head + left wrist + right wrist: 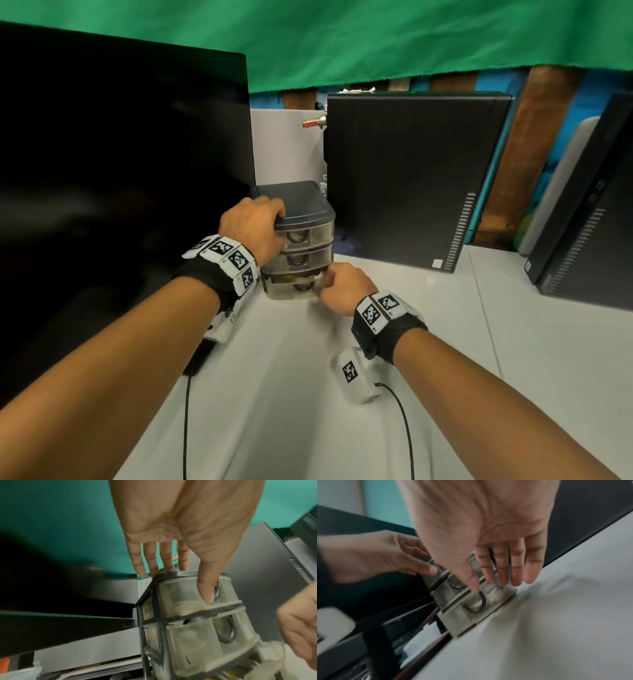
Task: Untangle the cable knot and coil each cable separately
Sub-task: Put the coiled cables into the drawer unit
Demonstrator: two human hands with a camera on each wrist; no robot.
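Centre frame, small three-drawer organizer (301,240) on the white table (445,342), grey lid, translucent drawers. Left hand (253,228) rests on the lid's left edge, fingers straight, thumb on top drawer front. Right hand (344,289) at bottom drawer (291,289), slightly pulled out; fingers extended in right wrist view, thumb at the ring pull (476,603). Yellow bits inside, contents otherwise cloudy; can't tell if cables are in there. Left wrist view shows drawer side walls
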